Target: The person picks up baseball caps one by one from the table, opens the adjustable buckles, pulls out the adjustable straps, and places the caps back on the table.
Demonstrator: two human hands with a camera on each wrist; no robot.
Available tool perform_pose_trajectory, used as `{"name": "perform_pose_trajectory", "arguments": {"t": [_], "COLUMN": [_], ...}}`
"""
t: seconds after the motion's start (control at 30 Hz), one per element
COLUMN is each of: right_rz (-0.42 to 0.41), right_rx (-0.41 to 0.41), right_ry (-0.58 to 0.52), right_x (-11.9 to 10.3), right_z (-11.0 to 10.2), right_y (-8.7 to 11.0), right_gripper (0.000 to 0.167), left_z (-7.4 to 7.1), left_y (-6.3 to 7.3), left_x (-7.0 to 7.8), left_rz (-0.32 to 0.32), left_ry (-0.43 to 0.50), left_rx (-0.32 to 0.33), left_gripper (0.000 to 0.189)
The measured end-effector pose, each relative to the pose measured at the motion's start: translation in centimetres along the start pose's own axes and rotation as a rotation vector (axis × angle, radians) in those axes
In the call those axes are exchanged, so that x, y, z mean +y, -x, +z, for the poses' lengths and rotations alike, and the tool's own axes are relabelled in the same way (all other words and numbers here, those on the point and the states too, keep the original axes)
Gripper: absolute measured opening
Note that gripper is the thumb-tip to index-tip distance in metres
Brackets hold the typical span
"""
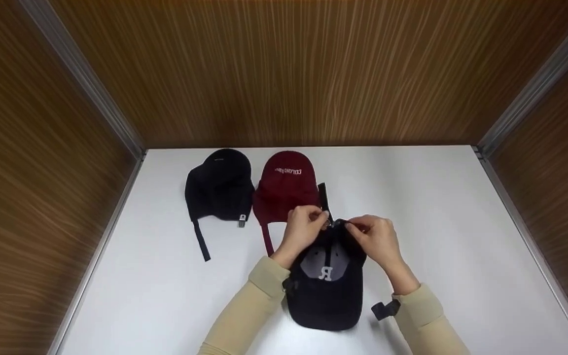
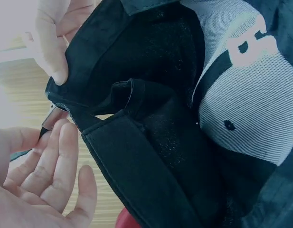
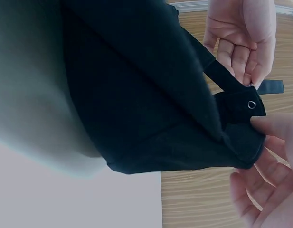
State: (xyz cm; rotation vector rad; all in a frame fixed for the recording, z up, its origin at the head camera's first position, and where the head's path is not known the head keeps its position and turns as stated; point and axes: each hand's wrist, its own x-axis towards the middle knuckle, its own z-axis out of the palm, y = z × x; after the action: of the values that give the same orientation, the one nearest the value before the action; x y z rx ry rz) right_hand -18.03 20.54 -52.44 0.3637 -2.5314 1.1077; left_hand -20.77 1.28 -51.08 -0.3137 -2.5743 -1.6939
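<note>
A dark baseball cap (image 1: 326,310) with a white letter on a grey mesh inner panel is held with its back edge raised, brim toward me. My left hand (image 1: 304,228) pinches the cap's back strap (image 1: 324,196) at a small metal buckle (image 2: 54,117). Opposite it, my right hand (image 1: 373,239) pinches the back edge of the cap between thumb and fingers, beside a metal eyelet (image 3: 251,104). In the left wrist view, the strap runs through the buckle, whose far side is hidden by the fingers.
A red cap (image 1: 284,192) with white lettering lies left of my left hand, its strap trailing toward me. Further left lies another dark cap (image 1: 220,187), strap hanging loose. Wood-grain panels (image 1: 289,74) wall the white table (image 1: 451,246) at the back and sides.
</note>
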Motion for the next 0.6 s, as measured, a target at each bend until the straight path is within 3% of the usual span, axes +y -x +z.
{"name": "perform_pose_trajectory", "arguments": {"t": [0.13, 0.4, 0.6], "right_rz": [-0.025, -0.175, -0.254], "right_rx": [-0.007, -0.001, 0.002], "right_ry": [0.033, 0.141, 0.165], "right_x": [0.04, 0.19, 0.33], "right_z": [-0.14, -0.08, 0.13], "right_y": [-0.09, -0.35, -0.55], "right_gripper": [0.007, 0.022, 0.019], "left_z": [0.18, 0.36, 0.35], "left_y": [-0.01, -0.08, -0.09], "left_x": [-0.18, -0.27, -0.38], "left_rz": [0.003, 0.029, 0.045], "left_ry": [0.038, 0.066, 0.074], "left_rx": [-0.011, -0.041, -0.036], "left_gripper": [0.014, 0.013, 0.014]}}
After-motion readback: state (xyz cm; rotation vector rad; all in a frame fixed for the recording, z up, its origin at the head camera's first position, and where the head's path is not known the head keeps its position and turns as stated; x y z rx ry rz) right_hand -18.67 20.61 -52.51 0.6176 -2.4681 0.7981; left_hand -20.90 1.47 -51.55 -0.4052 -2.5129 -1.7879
